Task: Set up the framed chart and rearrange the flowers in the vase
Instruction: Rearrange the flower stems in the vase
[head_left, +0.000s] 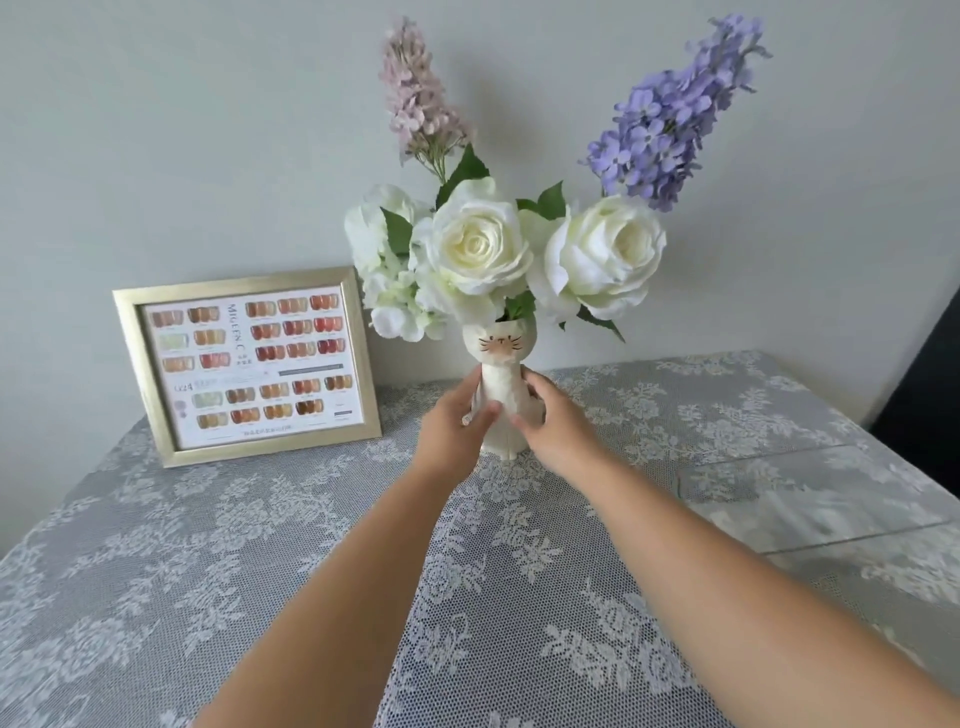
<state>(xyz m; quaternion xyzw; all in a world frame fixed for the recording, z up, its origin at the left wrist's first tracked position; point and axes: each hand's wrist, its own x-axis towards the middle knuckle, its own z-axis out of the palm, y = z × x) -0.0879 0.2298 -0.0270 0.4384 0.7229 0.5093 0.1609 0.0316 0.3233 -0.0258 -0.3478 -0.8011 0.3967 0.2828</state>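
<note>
A white cat-shaped vase (501, 353) stands upright on the table near the wall. It holds two white roses (480, 244), smaller white blooms at the left, a pale pink spike (415, 98) and a purple spike (670, 114). My left hand (457, 421) wraps the vase's lower body from the left. My right hand (550, 421) clasps it from the right. A gold-framed chart (247, 364) of colour swatches stands upright against the wall, left of the vase and apart from it.
A grey table (260, 545) carries a white lace cloth with a flower pattern. A pale wall (156, 156) runs right behind the frame and the vase. Something dark (930, 384) stands past the table's right edge.
</note>
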